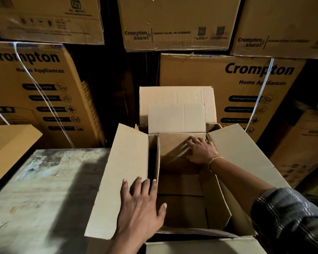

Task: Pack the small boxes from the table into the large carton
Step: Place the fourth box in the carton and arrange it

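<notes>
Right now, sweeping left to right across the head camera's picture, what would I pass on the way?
table → left hand → right hand → sleeve

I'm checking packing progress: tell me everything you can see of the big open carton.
The large brown cardboard carton stands open beside the worn grey table, four flaps spread, the far one upright. The left hand rests on its left flap. Inside, at the far end, sits a small plain cardboard box under the right hand; the near floor is bare.
</notes>
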### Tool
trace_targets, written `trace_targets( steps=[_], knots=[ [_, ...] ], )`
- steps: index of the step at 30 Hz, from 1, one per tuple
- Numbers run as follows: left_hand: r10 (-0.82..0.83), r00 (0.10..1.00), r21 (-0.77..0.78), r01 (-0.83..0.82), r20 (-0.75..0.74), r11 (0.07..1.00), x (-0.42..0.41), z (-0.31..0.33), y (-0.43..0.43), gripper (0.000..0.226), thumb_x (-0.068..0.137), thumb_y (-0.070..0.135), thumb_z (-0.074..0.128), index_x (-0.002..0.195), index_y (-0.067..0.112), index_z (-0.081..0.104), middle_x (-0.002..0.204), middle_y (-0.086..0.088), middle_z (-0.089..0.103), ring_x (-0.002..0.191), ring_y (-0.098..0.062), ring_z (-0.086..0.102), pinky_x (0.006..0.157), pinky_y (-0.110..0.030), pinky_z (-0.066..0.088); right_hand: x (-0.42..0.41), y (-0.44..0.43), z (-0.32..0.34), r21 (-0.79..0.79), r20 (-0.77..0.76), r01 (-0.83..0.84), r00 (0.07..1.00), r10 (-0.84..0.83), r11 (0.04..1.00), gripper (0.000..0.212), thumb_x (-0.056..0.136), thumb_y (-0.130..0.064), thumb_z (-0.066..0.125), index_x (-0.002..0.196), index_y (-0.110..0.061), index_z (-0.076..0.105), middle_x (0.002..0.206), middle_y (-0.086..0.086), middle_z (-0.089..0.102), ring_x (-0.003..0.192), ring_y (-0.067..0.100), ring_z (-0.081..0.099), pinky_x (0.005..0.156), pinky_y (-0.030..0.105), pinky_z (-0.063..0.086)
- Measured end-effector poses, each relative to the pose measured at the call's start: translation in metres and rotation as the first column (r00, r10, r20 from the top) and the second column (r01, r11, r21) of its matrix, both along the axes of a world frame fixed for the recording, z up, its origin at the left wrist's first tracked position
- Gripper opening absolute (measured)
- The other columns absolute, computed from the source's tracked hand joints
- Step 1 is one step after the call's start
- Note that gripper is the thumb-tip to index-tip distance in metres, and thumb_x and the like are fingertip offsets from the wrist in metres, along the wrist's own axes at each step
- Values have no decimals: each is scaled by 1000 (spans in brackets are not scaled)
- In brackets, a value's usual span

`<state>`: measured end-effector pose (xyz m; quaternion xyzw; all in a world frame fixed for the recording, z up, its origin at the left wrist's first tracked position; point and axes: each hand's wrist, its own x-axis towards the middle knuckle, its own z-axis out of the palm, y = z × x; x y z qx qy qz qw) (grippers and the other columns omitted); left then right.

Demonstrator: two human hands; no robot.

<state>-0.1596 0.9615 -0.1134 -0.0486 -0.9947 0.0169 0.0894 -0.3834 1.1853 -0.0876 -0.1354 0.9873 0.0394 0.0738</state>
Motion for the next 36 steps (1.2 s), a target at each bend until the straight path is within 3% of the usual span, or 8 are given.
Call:
trace_targets(
  steps=[4, 11, 26, 31, 36],
  knots=[
    [-3, 1000, 14, 2, 7, 1000, 0, -1, 0, 75, 86, 69, 39, 133, 16, 62, 131, -11, 65, 129, -36, 54, 108, -71, 24, 1, 0, 3, -60, -42, -12, 999, 9, 998, 65, 88, -46, 56, 149, -28, 41, 161, 2, 30, 145, 30, 30, 111, 59, 30],
    [-5, 1000, 23, 6, -5, 1000, 1, 0, 1, 70, 88, 72, 40, 118, 18, 72, 125, -10, 68, 127, -35, 56, 107, -72, 26, 8, 3, 5, -65, -85, 4, 996, -9, 998, 41, 86, -44, 49, 120, -26, 63, 127, 2, 61, 125, 26, 52, 105, 59, 33],
    [15, 1000, 20, -15, 4, 1000, 3, 2, 2, 77, 89, 73, 33, 123, 14, 69, 127, -7, 67, 131, -32, 52, 111, -69, 21, 26, 15, 4, -27, -137, 8, 990, -12, 1000, 35, 90, -46, 47, 109, -26, 67, 120, 1, 68, 125, 24, 51, 108, 57, 23],
    [-3, 1000, 19, 3, 9, 1000, 3, 2, 2, 70, 89, 72, 37, 120, 20, 70, 125, -8, 68, 129, -34, 54, 108, -71, 23, 24, 19, 5, -89, -115, 84, 989, -94, 992, 37, 87, -50, 50, 107, -23, 67, 114, 4, 68, 114, 26, 59, 100, 52, 38],
    [-1, 1000, 6, 1, 28, 1000, 2, 3, 2, 71, 89, 73, 35, 120, 21, 71, 124, -9, 69, 128, -35, 55, 108, -72, 23, 30, 7, 4, -133, -99, 7, 995, -20, 991, 38, 89, -49, 51, 111, -23, 68, 115, 8, 68, 108, 30, 64, 93, 43, 47]
  ],
)
